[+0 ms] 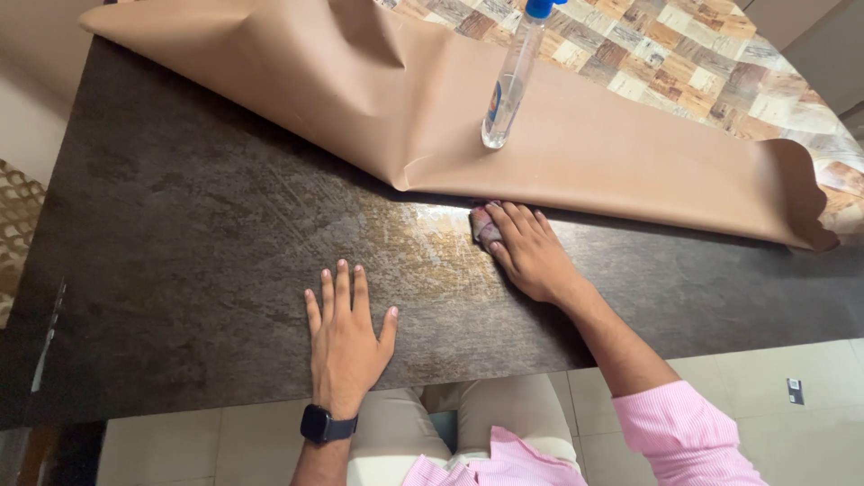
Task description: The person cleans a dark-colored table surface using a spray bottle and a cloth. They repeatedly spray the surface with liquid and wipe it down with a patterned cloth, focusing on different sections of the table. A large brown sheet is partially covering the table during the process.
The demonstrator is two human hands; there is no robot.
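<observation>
My left hand point(345, 328) lies flat, palm down, on the dark brown table top point(198, 234), fingers slightly apart, with a black watch on its wrist. Further in, my right hand point(527, 250) presses a small bunched cloth point(482, 227) against the table, right beside the folded-back edge of a tan table cover point(621, 162). The table surface around the cloth looks shiny and streaked. A clear spray bottle point(508, 90) with a blue top stands upright on the cover, just beyond my right hand.
The cover's patterned tile-print side point(684, 63) shows at the upper right. The table's near edge runs above my lap, with a pale tiled floor point(801, 378) below. A woven patterned surface point(18, 225) sits at the far left.
</observation>
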